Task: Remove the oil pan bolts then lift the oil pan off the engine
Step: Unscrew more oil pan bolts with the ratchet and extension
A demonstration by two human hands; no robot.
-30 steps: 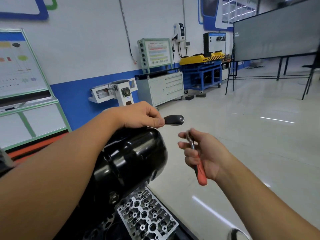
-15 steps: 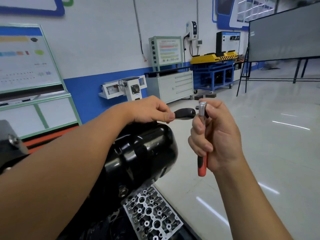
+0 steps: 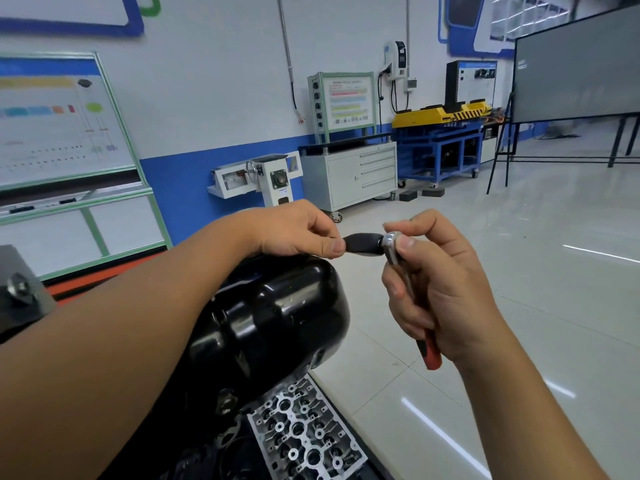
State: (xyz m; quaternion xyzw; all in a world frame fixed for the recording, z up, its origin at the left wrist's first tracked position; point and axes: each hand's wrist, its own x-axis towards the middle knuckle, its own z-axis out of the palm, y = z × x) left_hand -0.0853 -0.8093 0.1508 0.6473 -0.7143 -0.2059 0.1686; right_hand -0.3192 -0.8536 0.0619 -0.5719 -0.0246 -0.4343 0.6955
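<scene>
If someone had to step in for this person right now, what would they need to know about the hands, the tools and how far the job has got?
Left hand: pinches a black socket at its end, above the oil pan.
Right hand: grips a ratchet with a red handle, its metal head right at the socket's free end.
Oil pan: glossy black, on the engine, under the left forearm. A bare metal engine part lies below it.
Done: the tool is nearly assembled; whether the socket is fully seated cannot be told.
Left: fit the socket, undo the pan bolts, lift the pan off.
</scene>
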